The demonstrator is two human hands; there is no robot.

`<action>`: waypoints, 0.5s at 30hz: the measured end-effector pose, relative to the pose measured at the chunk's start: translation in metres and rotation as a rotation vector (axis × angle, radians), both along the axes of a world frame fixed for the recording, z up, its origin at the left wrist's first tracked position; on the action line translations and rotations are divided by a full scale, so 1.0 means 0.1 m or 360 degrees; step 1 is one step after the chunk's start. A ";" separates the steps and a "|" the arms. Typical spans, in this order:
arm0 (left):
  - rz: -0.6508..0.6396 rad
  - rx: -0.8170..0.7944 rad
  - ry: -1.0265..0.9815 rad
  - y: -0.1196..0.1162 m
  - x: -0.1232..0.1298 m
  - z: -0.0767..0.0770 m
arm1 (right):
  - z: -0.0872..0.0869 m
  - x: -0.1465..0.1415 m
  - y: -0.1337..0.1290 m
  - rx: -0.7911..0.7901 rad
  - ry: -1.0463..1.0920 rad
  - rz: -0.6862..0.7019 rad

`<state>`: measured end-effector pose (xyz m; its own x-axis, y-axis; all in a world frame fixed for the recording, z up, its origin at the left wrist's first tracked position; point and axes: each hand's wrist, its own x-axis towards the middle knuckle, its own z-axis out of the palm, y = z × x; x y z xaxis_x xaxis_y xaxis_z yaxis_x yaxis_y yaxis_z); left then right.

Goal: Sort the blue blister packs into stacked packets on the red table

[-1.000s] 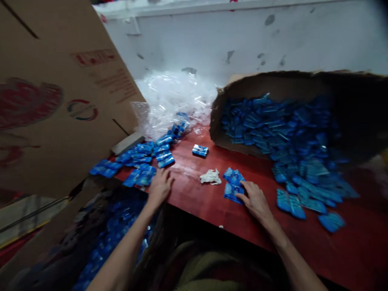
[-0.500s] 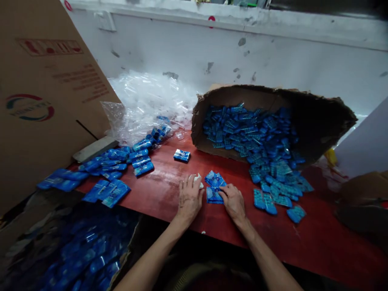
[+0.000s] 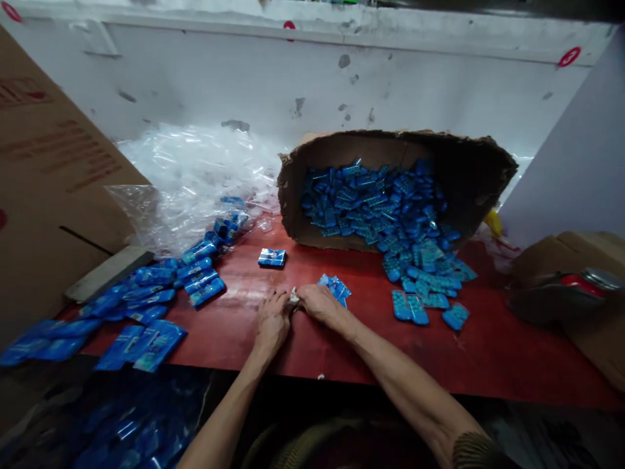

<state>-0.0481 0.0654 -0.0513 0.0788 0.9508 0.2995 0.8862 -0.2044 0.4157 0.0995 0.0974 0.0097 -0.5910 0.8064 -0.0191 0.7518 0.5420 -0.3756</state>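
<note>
Near the front of the red table [image 3: 390, 352], my left hand [image 3: 273, 317] rests with its fingers bent beside a small crumpled white piece [image 3: 293, 297]. My right hand [image 3: 317, 303] reaches across to the same white piece, its fingertips closed on it. Partly behind the right hand lie blue printed packets [image 3: 336, 286]. A small stack of blue and white cards [image 3: 272, 258] sits farther back. What lies under the left palm is hidden.
A torn cardboard box [image 3: 312, 244] spills blue packets [image 3: 410, 312] at the back right. Clear plastic bags [image 3: 195, 169] and wrapped blue packs [image 3: 161, 342] lie left, beside a large carton [image 3: 58, 156]. A brown box [image 3: 566, 260] stands right.
My right hand has left the blue packets and moved left to the white piece beside my left hand. The camera view has shifted to the right.
</note>
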 end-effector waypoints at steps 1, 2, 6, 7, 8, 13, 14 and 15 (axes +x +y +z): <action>-0.0002 0.0015 -0.0013 -0.02 -0.02 -0.02 | 0.02 0.11 -0.05 0.0004 0.0016 0.0009; 0.0000 0.0025 -0.0032 -0.05 -0.03 -0.04 | 0.03 0.24 -0.11 0.0015 0.0038 -0.0007; 0.0020 0.0004 -0.0063 -0.12 -0.05 -0.06 | -0.07 0.72 -0.33 0.0115 0.0162 -0.0355; 0.0042 0.0001 -0.0054 -0.13 -0.04 -0.04 | -0.14 0.79 -0.36 0.0113 0.0171 -0.0428; 0.0082 0.0015 -0.0046 -0.15 -0.02 0.00 | -0.21 0.83 -0.38 0.0113 0.0182 -0.0490; 0.0259 0.0273 -0.0216 -0.42 0.23 0.27 | -0.39 0.81 -0.41 0.0153 0.0233 -0.0607; 0.0182 0.0270 -0.0318 -0.49 0.30 0.31 | -0.39 0.81 -0.40 0.0146 0.0239 -0.0593; 0.0079 0.0222 -0.0436 -0.56 0.38 0.35 | -0.37 0.81 -0.39 0.0132 0.0237 -0.0568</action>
